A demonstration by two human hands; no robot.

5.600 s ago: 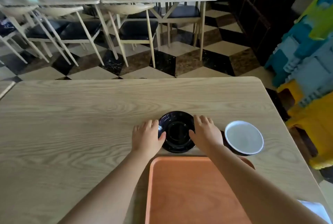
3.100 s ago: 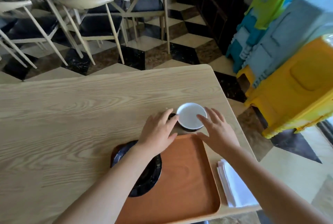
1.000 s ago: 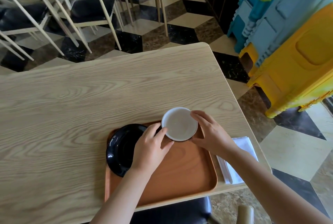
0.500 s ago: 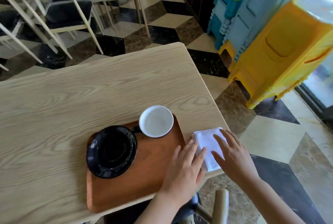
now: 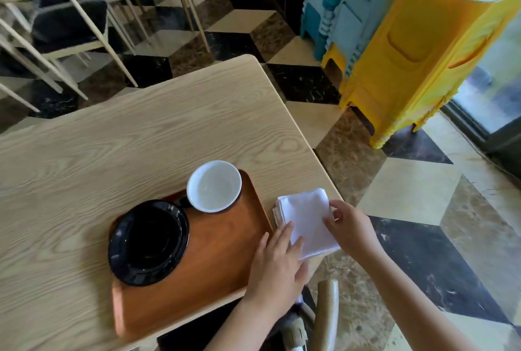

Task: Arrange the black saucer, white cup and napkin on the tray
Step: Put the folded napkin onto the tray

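Note:
An orange-brown tray [image 5: 214, 263] lies at the near right part of the wooden table [image 5: 141, 136]. The black saucer [image 5: 148, 242] sits on the tray's left half. The white cup [image 5: 214, 185] stands at the tray's far right corner, with its dark handle towards the saucer. A folded white napkin [image 5: 306, 218] lies on the table just right of the tray. My left hand [image 5: 277, 263] rests flat at the tray's right edge with its fingertips on the napkin's near left side. My right hand [image 5: 348, 226] pinches the napkin's right edge between thumb and fingers.
The table's right edge and near corner are right under the napkin. A chair back [image 5: 324, 311] stands below that corner. Stacked yellow [image 5: 423, 48] and blue plastic stools [image 5: 338, 3] stand on the checkered floor to the right. Other tables and chairs [image 5: 70, 17] fill the far left.
The cup went onto the tray's far right corner and both hands let go of it. They moved right to the napkin, which the right hand now pinches at its edge.

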